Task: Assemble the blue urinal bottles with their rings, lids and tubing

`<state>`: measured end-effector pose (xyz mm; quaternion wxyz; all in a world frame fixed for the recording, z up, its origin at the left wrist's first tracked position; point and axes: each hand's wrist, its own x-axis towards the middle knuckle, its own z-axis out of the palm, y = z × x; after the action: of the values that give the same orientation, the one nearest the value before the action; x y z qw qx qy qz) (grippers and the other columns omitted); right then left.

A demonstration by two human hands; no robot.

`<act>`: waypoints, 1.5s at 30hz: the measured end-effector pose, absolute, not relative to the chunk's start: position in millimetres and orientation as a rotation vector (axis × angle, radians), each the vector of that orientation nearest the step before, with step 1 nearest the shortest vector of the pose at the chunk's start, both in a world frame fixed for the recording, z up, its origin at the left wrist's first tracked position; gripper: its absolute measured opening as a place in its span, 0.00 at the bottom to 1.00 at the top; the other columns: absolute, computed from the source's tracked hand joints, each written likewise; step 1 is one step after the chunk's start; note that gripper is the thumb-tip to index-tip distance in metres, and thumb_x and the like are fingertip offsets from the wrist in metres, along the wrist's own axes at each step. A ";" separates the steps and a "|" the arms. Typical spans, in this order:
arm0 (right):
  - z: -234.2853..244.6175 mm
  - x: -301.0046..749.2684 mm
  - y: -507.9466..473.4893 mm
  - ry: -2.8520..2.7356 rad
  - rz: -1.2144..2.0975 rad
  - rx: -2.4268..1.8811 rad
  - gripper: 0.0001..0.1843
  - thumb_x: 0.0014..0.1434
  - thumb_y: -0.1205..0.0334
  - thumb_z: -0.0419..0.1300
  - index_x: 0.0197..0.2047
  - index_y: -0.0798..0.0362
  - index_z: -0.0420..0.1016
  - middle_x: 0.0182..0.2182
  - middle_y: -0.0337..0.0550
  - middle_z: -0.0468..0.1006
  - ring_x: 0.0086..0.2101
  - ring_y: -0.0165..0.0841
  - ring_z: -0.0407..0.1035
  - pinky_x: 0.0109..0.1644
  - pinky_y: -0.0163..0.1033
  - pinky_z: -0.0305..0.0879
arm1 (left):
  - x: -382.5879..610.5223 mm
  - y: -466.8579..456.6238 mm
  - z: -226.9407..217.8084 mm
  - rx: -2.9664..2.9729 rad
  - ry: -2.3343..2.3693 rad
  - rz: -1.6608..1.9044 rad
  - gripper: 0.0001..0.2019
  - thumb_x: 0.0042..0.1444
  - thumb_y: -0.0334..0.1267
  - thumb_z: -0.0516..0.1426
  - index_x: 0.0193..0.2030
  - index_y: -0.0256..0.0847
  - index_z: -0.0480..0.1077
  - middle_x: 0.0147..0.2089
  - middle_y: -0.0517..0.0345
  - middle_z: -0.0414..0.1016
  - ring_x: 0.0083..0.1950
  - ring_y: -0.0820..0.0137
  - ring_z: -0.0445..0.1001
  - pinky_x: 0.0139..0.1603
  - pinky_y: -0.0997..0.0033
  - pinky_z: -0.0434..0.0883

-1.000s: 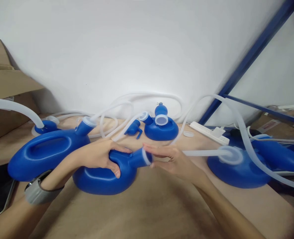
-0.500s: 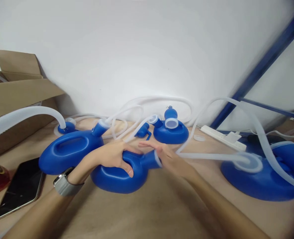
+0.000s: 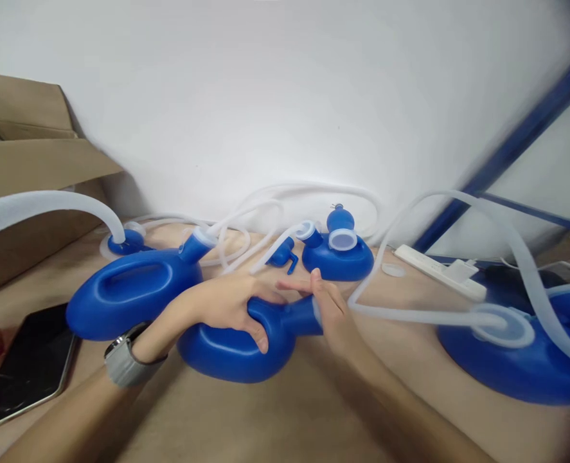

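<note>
On the table [image 3: 265, 424], at the middle of its near side, a blue bottle [image 3: 236, 360] is located between the two forearms. The long axis of its body runs left to right; its neck [image 3: 304, 317] points right, with a slight upward tilt. The left hand [image 3: 229, 305] grips the bottle at the handle, thumb on the near side. The right hand [image 3: 335, 318] is open, its palm set against the neck's end and covering it. A second bottle [image 3: 130, 296] lies to the left, its neck pointing right and upward. A dark-screened device [image 3: 27, 363] lies near it.
</note>
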<state>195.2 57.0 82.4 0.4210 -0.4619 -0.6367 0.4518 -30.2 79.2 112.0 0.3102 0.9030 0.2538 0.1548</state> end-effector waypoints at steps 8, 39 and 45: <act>74.7 188.7 67.9 -1.280 1.379 -1.152 0.46 0.59 0.19 0.50 0.50 0.50 0.87 0.57 0.54 0.83 0.58 0.54 0.75 0.66 0.58 0.68 | -32.0 75.3 111.0 2.349 0.706 0.466 0.34 0.48 0.44 0.75 0.63 0.51 0.77 0.70 0.55 0.74 0.69 0.50 0.73 0.70 0.57 0.67; -12.6 415.4 206.0 -1.921 -0.279 -2.338 0.28 0.73 0.56 0.44 0.60 0.63 0.76 0.57 0.72 0.77 0.59 0.62 0.69 0.60 0.64 0.64 | -36.1 71.5 109.4 2.183 1.095 0.272 0.39 0.44 0.55 0.74 0.65 0.52 0.75 0.64 0.57 0.79 0.65 0.51 0.76 0.68 0.57 0.69; -8.9 402.5 152.2 -2.161 -0.345 -2.178 0.22 0.71 0.61 0.46 0.44 0.58 0.82 0.45 0.70 0.80 0.49 0.60 0.74 0.51 0.62 0.69 | -37.0 72.5 108.7 2.192 1.006 0.343 0.36 0.46 0.55 0.74 0.64 0.54 0.76 0.65 0.59 0.78 0.67 0.53 0.75 0.68 0.60 0.68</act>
<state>402.5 152.2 -8.9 0.0269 -0.7052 -0.6996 -0.1116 -37.0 72.5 108.7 0.3455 0.8444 0.3875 0.1321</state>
